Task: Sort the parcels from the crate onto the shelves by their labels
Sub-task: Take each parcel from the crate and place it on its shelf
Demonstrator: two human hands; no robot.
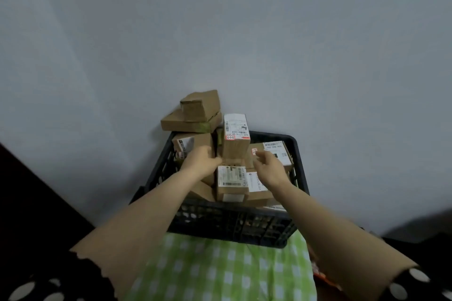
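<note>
Seen from the head camera, the black plastic lattice crate [230,225] sits below and ahead of both hands, its far rim close to the pale grey wall [220,32] and its near wall over a green-and-white checked cloth [220,271]. Above the rim and on the side nearer the person, nothing stands in the way of the forearms.

The crate is heaped with brown cardboard parcels. A tall upright cardboard parcel [234,144] with a white label marked 3-1-5 stands between the hands, rising past the rim. The left hand [200,160] reaches its lower left edge with curled fingers; whether it actually grips the parcel cannot be told. The right hand [269,168] hovers just right of that parcel, fingers loosely bent and holding nothing.

Beyond the left hand, two stacked plain cardboard boxes [195,115] lean near the wall, over a labelled brown box [188,144]. Beyond the right hand lies a flat labelled parcel [276,151]. Nearer than both hands, between the wrists, sits a small white-labelled box [231,179].
</note>
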